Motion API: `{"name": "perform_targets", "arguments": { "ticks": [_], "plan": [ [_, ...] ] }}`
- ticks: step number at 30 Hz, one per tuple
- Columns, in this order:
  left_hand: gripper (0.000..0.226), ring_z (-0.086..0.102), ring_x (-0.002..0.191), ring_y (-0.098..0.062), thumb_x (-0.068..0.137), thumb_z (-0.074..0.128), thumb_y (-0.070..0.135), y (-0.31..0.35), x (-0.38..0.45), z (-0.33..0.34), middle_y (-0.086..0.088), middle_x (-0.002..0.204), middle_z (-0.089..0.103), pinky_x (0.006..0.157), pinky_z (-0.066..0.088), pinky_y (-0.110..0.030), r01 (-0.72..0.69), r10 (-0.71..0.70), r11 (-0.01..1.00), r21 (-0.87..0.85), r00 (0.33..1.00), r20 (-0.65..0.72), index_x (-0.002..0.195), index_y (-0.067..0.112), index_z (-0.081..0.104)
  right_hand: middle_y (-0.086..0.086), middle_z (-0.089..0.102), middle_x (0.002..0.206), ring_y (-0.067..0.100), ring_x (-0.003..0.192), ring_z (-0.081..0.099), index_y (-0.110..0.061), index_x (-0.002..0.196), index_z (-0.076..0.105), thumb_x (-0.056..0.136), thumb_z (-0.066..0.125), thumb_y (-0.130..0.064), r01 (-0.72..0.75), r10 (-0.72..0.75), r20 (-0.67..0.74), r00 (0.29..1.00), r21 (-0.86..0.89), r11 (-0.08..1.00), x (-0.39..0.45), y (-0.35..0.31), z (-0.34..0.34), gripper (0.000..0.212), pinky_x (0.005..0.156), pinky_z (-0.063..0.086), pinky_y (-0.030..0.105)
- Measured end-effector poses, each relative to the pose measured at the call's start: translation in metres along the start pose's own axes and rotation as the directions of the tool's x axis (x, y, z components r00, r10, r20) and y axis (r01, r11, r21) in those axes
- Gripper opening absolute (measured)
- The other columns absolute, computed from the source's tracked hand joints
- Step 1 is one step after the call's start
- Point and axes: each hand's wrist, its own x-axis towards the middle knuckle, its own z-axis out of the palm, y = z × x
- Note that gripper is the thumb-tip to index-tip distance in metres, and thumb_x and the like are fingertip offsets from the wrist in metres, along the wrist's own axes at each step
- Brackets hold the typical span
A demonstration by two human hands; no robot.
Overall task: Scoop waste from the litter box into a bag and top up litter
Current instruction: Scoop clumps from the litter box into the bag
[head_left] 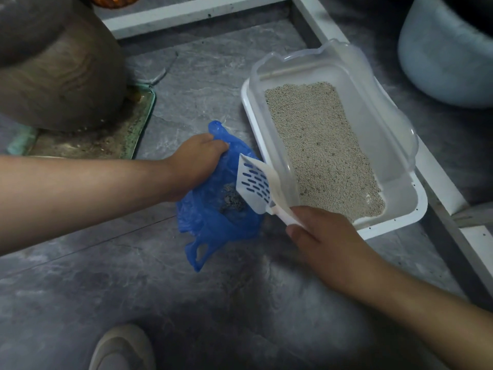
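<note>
Left hand [198, 158] has a fistful of the blue bag's [213, 222] far rim, fingers curled into the plastic, keeping it open on the grey floor [240, 303]. Right hand [324, 239] is wrapped around the handle of the white slotted scoop [254, 182], whose blade hangs tilted over the bag's mouth, looking empty. A few dark grey clumps [231, 201] sit at the bottom of the bag.

The litter box [394, 225] is just to the right, nearly touching the bag, with a clear raised rim on a white base and pale litter [317, 145] spread pretty evenly inside. The scoop handle crosses over its near corner. Off to the left there's a big brown pot [53, 70] on a grubby green tray [128, 129], well clear of the bag. A pale bucket [440, 54] sits top right, and a shoe [120, 348] pokes in at the bottom.
</note>
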Motion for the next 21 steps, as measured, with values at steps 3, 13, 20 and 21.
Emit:
{"name": "perform_targets", "arguments": {
  "ticks": [3, 13, 20, 21],
  "plan": [
    [0.038, 0.070, 0.094, -0.031, 0.091, 0.050, 0.026, 0.002, 0.000, 0.000, -0.024, 0.109, 0.070, 0.087, 0.056, -0.050, 0.002, -0.002, 1.000, 0.000, 1.000, 0.001, 0.107, -0.006, 0.063, -0.009, 0.059, 0.057, 0.009, 0.047, 0.053, -0.024, 0.099, 0.067, 0.100, 0.053, -0.023, -0.086, 0.074, 0.055, 0.996, 0.282, 0.956, -0.007, 0.004, -0.017, 0.014, 0.048, 0.046, 0.031],
    [0.023, 0.061, 0.080, -0.025, 0.095, 0.052, 0.023, 0.006, 0.006, 0.012, -0.016, 0.090, 0.066, 0.073, 0.050, -0.040, 0.001, -0.001, 1.000, 0.012, 1.000, -0.009, 0.094, 0.005, 0.065, -0.011, 0.063, 0.067, 0.005, 0.059, 0.057, -0.023, 0.096, 0.067, 0.102, 0.050, -0.028, 0.009, -0.005, -0.021, 1.000, 0.223, 0.975, -0.007, 0.014, -0.049, 0.019, 0.058, 0.048, 0.027],
    [0.039, 0.066, 0.099, -0.033, 0.087, 0.056, 0.042, 0.006, 0.010, 0.026, -0.014, 0.103, 0.070, 0.090, 0.053, -0.051, 0.017, -0.017, 0.994, 0.110, 1.000, -0.003, 0.102, 0.007, 0.066, 0.019, 0.066, 0.079, 0.027, 0.049, 0.047, -0.004, 0.090, 0.071, 0.098, 0.057, -0.012, -0.158, 0.239, -0.046, 0.970, 0.630, 0.761, -0.003, 0.043, -0.115, 0.018, 0.039, 0.038, 0.028],
    [0.039, 0.066, 0.092, -0.030, 0.090, 0.057, 0.044, 0.006, 0.012, 0.029, -0.011, 0.096, 0.070, 0.083, 0.053, -0.045, 0.003, -0.003, 0.994, 0.111, 1.000, -0.001, 0.099, 0.007, 0.066, 0.017, 0.067, 0.078, 0.026, 0.049, 0.049, -0.008, 0.090, 0.072, 0.099, 0.058, -0.013, -0.189, 0.270, -0.062, 0.961, 0.568, 0.801, -0.002, 0.051, -0.124, 0.018, 0.040, 0.040, 0.030]
  ]
}}
